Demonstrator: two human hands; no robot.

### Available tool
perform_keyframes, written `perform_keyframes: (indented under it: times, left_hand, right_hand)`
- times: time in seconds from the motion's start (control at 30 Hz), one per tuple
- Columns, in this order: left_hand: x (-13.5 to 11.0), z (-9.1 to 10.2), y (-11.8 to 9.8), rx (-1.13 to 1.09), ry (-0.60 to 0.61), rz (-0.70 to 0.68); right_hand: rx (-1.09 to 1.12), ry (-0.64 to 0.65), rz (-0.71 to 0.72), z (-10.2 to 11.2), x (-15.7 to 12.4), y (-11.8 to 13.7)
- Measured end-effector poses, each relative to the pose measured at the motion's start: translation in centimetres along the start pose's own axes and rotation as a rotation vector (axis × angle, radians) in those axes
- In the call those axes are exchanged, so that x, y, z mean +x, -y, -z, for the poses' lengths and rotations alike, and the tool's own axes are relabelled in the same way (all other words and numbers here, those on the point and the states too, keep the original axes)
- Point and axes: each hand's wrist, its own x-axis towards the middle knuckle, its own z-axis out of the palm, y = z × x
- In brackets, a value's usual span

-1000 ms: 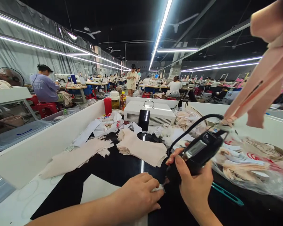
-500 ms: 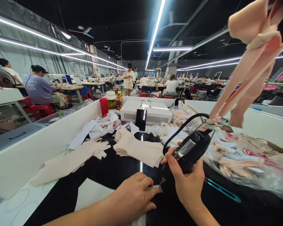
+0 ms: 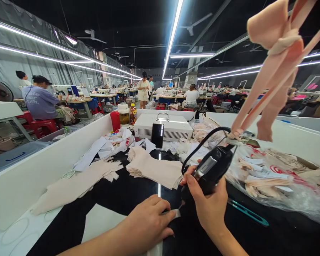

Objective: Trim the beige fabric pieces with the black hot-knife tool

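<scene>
My right hand (image 3: pixel 209 206) is wrapped round a black corded hand tool (image 3: pixel 212 167), its tip pointing down at the black work surface (image 3: pixel 122 193). My left hand (image 3: pixel 146 224) lies knuckles-up beside it, fingers curled and pressing a small pale strip (image 3: pixel 174 213) against the surface right at the tool's tip. A black cable (image 3: pixel 202 144) loops up from the tool. A stack of beige fabric pieces (image 3: pixel 156 167) lies just beyond my hands.
More beige fabric (image 3: pixel 74 183) spreads at left, white paper scraps (image 3: pixel 106 145) behind it. A white metal box (image 3: pixel 164 127) with a black phone (image 3: pixel 157 135) stands at the back. A clear bag of fabric (image 3: pixel 277 177) lies right; pink straps (image 3: pixel 272 71) hang above. Teal tweezers (image 3: pixel 248 212). Other people work at distant tables.
The view has shifted slightly leftward and up. Both hands stay together on the strip, the tool held in the same grip.
</scene>
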Motion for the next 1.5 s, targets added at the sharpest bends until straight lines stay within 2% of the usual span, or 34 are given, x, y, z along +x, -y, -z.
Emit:
perform_keyframes:
  times: [1.23,1.5]
  left_hand:
    - [-0.01,0.58,0.05,-0.021,0.028,-0.010]
    - [-0.03,0.21,0.16,-0.025,0.034,-0.001]
  right_hand:
    - [0.009,-0.040,-0.034,-0.44,0.03,0.27]
    - [0.003,-0.033,-0.046,-0.28,-0.26,0.33]
